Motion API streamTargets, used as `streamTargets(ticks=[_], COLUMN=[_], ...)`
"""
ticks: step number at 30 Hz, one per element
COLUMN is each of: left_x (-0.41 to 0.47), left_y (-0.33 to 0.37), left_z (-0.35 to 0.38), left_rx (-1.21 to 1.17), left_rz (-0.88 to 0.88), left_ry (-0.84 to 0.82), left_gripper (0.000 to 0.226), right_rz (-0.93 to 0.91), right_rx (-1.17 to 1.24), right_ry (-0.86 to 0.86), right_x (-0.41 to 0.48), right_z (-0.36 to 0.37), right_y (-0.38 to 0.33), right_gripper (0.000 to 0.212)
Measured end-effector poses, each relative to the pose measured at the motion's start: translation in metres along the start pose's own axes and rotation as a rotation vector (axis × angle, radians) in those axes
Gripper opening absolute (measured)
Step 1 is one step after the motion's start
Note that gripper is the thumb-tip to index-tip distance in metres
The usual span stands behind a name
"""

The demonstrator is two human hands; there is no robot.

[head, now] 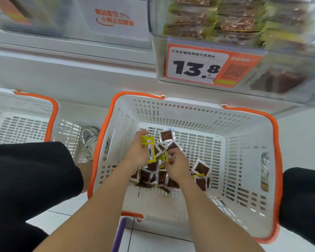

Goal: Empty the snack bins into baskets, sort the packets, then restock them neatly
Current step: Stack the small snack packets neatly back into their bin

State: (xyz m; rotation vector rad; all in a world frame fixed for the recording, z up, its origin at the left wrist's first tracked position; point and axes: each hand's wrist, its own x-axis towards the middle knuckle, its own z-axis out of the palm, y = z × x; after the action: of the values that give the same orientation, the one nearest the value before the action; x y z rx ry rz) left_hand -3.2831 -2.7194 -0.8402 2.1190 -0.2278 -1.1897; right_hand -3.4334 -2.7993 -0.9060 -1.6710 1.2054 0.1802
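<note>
A person crouches over a white basket [189,106] with orange handles, both bare forearms reaching into it. The left hand [136,151] clasps a small stack of yellow packets [150,149], held upright at about 10 o'clock on the basket floor. Just beside it, at 4 o'clock from the stack, the right hand [177,167] curls its fingertips onto a yellow-edged packet [164,157] atop a loose pile of brown packets [153,176], which spreads from 6 to 8 o'clock under both wrists. One clear-edged square packet [166,135] lies apart at 12 o'clock from the hands. A second basket [22,110] sits at 9 o'clock, a shoe [91,140] between the two. At 1 o'clock, a clear bin [158,57] on the shelf holds stacked packets above a price tag [196,67] reading 13.8.
</note>
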Motion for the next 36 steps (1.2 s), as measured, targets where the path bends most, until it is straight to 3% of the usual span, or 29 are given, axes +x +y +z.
streamTargets(ticks=[2,4,6,9,11,13,16,21,24,27,29,32,36], left_x=[0.001,0.000,-0.002,-0.006,-0.010,-0.016,-0.025,-0.027,-0.026,-0.029,-0.028,-0.023,-0.025], left_y=[-0.002,-0.002,-0.002,0.002,0.008,0.014,0.023,0.033,0.031,0.032,0.030,0.030,0.043], left_z=[0.001,0.003,0.004,0.005,0.007,0.011,0.010,-0.001,0.002,0.006,0.009,0.013,0.012], left_rx=[0.071,0.121,0.159,0.125,0.014,-0.182,-0.402,-0.584,-0.416,-0.325,-0.298,-0.425,-0.737], left_rz=[-0.001,0.001,0.021,0.073,0.092,0.058,-0.016,-0.124,-0.056,0.007,0.037,0.039,-0.072], left_ry=[0.025,0.077,0.103,0.075,0.016,-0.076,-0.082,-0.213,-0.247,-0.170,-0.071,-0.004,-0.014], left_gripper=[0.066,0.066,0.055,0.044,0.042,0.038,0.028,0.023,0.039,0.046,0.054,0.060,0.048], right_rz=[0.040,0.092,0.144,0.207,0.114,-0.083,-0.311,-0.442,-0.405,-0.341,-0.200,-0.033,-0.126], right_rx=[0.113,0.264,0.457,0.728,0.654,0.417,0.152,-0.063,-0.081,-0.083,0.126,0.463,0.239], right_ry=[0.013,0.067,0.111,0.018,-0.073,-0.130,-0.096,-0.010,0.012,0.306,0.420,0.145,0.206], right_x=[0.003,0.003,0.005,0.003,0.000,-0.006,-0.013,-0.014,-0.018,-0.017,-0.018,-0.019,-0.019], right_z=[-0.015,-0.034,-0.051,-0.068,-0.070,-0.067,-0.063,-0.067,-0.069,-0.072,-0.075,-0.072,-0.055], right_y=[-0.003,-0.009,-0.010,-0.017,-0.029,-0.045,-0.065,-0.070,-0.074,-0.075,-0.079,-0.088,-0.085], right_gripper=[0.021,0.030,0.026,0.032,0.039,0.037,0.036,0.040,0.032,0.020,0.015,0.007,0.016])
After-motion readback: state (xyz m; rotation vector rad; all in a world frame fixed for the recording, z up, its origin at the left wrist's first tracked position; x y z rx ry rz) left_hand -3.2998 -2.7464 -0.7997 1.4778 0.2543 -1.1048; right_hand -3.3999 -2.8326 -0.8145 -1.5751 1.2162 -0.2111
